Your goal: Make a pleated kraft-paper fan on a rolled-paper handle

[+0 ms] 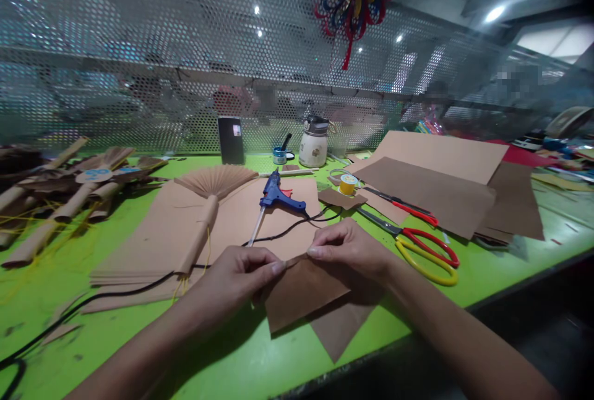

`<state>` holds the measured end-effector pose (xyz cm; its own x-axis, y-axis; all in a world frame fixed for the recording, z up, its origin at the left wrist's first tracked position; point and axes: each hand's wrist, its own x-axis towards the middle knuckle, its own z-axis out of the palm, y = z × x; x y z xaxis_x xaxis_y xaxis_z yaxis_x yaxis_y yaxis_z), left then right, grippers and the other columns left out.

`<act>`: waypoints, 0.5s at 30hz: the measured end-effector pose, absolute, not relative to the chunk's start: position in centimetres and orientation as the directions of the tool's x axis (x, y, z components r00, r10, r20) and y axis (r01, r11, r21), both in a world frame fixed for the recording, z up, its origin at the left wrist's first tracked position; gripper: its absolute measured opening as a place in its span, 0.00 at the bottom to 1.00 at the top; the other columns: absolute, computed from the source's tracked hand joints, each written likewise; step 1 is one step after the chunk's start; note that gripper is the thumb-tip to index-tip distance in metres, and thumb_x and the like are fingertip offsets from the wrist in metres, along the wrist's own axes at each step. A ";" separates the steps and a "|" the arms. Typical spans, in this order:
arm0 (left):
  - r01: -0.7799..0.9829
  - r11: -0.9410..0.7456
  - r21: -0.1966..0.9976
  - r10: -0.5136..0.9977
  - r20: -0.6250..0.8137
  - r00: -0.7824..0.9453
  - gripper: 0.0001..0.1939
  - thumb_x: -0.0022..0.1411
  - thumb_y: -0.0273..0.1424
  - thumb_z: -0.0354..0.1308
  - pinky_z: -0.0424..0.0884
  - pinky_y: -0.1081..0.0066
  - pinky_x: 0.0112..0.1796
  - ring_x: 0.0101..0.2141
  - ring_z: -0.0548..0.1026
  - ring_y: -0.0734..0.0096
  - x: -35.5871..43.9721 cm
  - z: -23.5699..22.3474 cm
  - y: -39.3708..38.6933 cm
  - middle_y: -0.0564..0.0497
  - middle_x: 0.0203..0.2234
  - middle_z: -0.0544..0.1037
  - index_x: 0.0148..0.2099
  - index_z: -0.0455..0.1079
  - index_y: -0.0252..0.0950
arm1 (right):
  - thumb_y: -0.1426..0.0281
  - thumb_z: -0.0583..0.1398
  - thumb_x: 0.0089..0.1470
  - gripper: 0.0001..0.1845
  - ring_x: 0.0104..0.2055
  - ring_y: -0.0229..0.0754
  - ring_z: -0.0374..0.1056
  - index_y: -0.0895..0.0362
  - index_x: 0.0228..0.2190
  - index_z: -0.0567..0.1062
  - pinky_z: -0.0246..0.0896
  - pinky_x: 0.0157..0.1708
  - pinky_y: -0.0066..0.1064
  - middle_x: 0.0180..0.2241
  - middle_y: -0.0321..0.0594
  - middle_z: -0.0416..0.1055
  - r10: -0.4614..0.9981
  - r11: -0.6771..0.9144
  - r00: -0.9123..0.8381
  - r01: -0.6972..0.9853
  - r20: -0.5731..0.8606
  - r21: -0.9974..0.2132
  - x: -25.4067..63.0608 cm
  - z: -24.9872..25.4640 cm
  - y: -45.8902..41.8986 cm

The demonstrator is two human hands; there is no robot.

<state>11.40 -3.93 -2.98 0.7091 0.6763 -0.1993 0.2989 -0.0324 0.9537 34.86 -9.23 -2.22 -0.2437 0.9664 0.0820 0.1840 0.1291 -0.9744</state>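
Note:
Between my hands is a piece of brown paper (306,295), its top edge folded or rolled into a narrow strip. My left hand (241,276) pinches the left end of that edge between thumb and fingers. Further along the same edge, my right hand (348,245) pinches it too. Another brown paper piece (338,332) hangs or lies beneath it; whether the two are joined I cannot tell. Just beyond my hands, a blue glue gun (281,196) with a glue stick in it rests on tan paper sheets (139,233). A pleated paper fan (213,183) with a rolled handle lies left of it.
Scissors with red and yellow handles (427,255) lie at right, near red-handled scissors (417,208) and a yellow spool (347,184). Large brown sheets (427,190) cover the right side. Finished-looking fans (88,183) pile up at left. A black cord (116,293) crosses the green table (223,363).

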 end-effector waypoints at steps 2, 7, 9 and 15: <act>0.310 -0.048 0.950 0.684 -0.195 0.703 0.21 0.60 0.45 0.57 0.53 0.73 0.23 0.20 0.59 0.77 11.4 -2.8 -4.0 0.54 0.16 0.64 0.29 0.74 0.30 | 0.64 0.66 0.49 0.12 0.26 0.34 0.59 0.62 0.24 0.79 0.51 0.27 0.27 0.23 0.36 0.68 0.965 0.143 -0.247 0.197 0.092 -0.970 34.9 -2.3 -9.2; 0.342 -0.099 0.934 0.685 -0.186 0.704 0.22 0.59 0.45 0.56 0.53 0.73 0.22 0.19 0.60 0.77 11.7 -2.3 -4.2 0.55 0.15 0.64 0.27 0.72 0.30 | 0.64 0.66 0.48 0.13 0.26 0.34 0.59 0.62 0.24 0.78 0.50 0.27 0.27 0.22 0.36 0.67 0.972 0.107 -0.227 0.223 0.055 -0.969 35.0 -2.4 -9.1; 0.358 -0.085 0.930 0.681 -0.208 0.702 0.22 0.59 0.47 0.56 0.54 0.73 0.22 0.18 0.62 0.76 11.7 -2.3 -4.2 0.55 0.15 0.64 0.28 0.73 0.30 | 0.63 0.66 0.48 0.14 0.25 0.34 0.58 0.62 0.24 0.78 0.50 0.27 0.27 0.22 0.35 0.67 0.977 0.074 -0.214 0.238 0.022 -0.968 35.0 -2.5 -9.1; 0.377 -0.053 0.925 0.668 -0.248 0.702 0.23 0.58 0.49 0.55 0.57 0.73 0.21 0.16 0.64 0.75 11.7 -3.2 -3.8 0.55 0.14 0.66 0.30 0.71 0.31 | 0.58 0.66 0.47 0.17 0.25 0.36 0.60 0.62 0.26 0.80 0.52 0.25 0.27 0.21 0.37 0.68 0.988 0.029 -0.151 0.376 -0.031 -0.926 35.3 -3.2 -9.0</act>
